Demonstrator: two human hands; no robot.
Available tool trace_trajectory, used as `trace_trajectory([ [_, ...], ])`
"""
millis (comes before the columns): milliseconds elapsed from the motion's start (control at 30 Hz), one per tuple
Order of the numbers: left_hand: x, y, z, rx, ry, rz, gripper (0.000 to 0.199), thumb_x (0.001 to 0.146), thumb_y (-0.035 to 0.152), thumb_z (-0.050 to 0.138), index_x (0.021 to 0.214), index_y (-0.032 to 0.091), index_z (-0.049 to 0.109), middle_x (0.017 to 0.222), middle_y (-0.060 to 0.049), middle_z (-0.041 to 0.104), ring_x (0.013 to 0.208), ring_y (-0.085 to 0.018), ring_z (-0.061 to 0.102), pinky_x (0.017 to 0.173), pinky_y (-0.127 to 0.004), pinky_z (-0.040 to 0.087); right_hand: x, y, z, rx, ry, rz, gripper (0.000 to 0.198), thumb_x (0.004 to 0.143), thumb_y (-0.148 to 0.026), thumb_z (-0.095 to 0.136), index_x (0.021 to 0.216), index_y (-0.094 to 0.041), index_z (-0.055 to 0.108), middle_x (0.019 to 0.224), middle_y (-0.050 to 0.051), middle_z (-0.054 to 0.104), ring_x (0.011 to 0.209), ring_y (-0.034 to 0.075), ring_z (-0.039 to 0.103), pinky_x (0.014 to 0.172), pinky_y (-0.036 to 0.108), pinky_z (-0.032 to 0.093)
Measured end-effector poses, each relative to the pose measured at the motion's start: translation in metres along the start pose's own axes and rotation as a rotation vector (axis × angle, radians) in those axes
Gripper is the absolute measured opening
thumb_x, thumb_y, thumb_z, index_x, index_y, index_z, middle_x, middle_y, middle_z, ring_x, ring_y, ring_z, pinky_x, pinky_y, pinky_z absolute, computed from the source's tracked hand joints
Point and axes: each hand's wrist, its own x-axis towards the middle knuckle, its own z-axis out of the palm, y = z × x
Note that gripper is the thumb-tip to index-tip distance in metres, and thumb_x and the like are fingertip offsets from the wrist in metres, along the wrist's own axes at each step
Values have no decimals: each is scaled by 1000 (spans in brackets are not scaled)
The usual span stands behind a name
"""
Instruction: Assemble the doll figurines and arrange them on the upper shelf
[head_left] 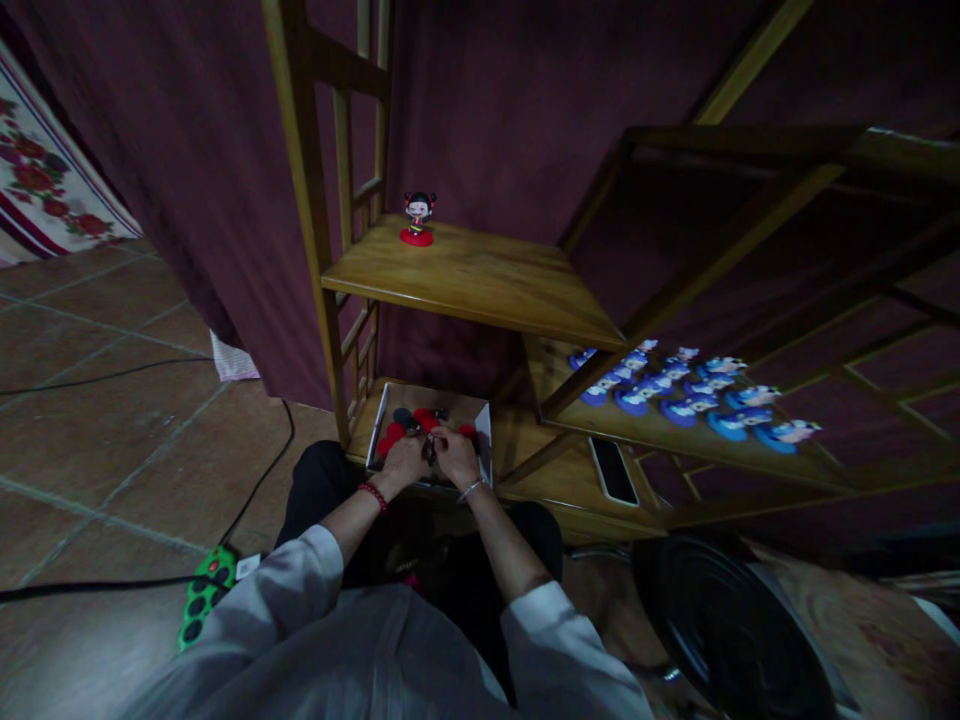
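My left hand (406, 461) and my right hand (454, 458) meet over an open white box (484, 440) on the lowest shelf. Both have their fingers closed around a small dark figurine (428, 449), mostly hidden by the fingers. Inside the box lie several red round bases (390, 436), a dark grey round piece (403, 416) and other small dark parts. Alone on the shelf above stands a finished-looking figurine (418, 218) with black hair buns, upright on a red base.
Several blue-and-white figurines (690, 400) stand in rows on the shelf to the right. Below them lies a phone (613, 471). Wooden posts (300, 170) frame the shelves. A green power strip (205, 598) with cables is on the floor at left; a black round stool (735, 630) stands at right.
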Motion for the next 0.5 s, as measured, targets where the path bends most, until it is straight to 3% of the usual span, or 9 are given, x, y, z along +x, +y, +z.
trace_trajectory([
  [233,-4,-18,23,64,-135,-112,35,77,8,47,110,15,54,106,-14,64,98,-22,62,83,-30,48,3,19,31,-130,-134,151,31,81,-19,49,111,-20,60,105,9,68,101,21,62,85,28,45],
  [367,-6,-23,27,69,-129,-95,41,78,8,45,117,17,49,123,-14,55,106,-20,58,87,-29,46,7,20,41,-161,-151,212,33,82,-21,49,114,-18,56,107,13,67,104,23,61,84,30,45],
  [500,-8,-24,30,66,-110,-81,40,77,7,44,114,18,51,125,-11,54,111,-20,55,90,-28,44,10,20,46,-168,-134,252,32,82,-23,49,112,-16,57,105,15,67,103,23,61,83,31,46],
])
